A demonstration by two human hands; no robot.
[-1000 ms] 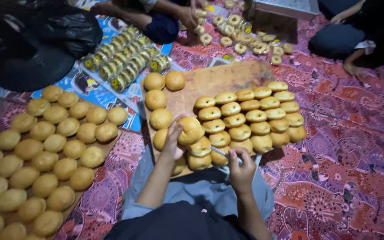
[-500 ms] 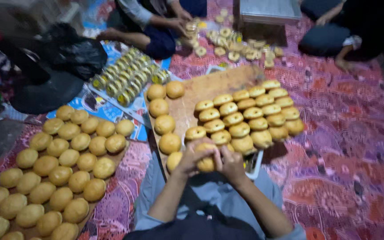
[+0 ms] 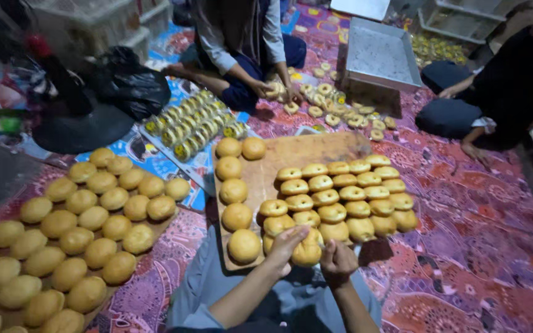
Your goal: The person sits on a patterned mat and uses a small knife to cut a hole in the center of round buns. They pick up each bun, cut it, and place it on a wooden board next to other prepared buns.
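Note:
I sit on a patterned mat with a wooden board (image 3: pixel 316 150) in front of my knees. The board carries a column of round plain buns (image 3: pixel 234 191) on its left and rows of dented buns (image 3: pixel 348 192) on its right. My left hand (image 3: pixel 285 242) grips a golden bun (image 3: pixel 308 251) at the board's near edge. Fingers curled, my right hand (image 3: pixel 337 259) rests against the same bun from the right. Whatever that fist holds is hidden.
Many more round buns (image 3: pixel 81 229) lie on a mat at my left. Wrapped buns (image 3: pixel 186 125) lie in rows beyond them. A seated person (image 3: pixel 242 43) opposite handles small ring pastries (image 3: pixel 325 105) beside a metal tray (image 3: pixel 380 57). Another person (image 3: pixel 501 92) sits at the right. A black bag (image 3: pixel 128 89) is at far left.
One second ago my hands were apart, the left on a bun and the right lower down. They have come together on one bun at the near edge. The view has tilted upward.

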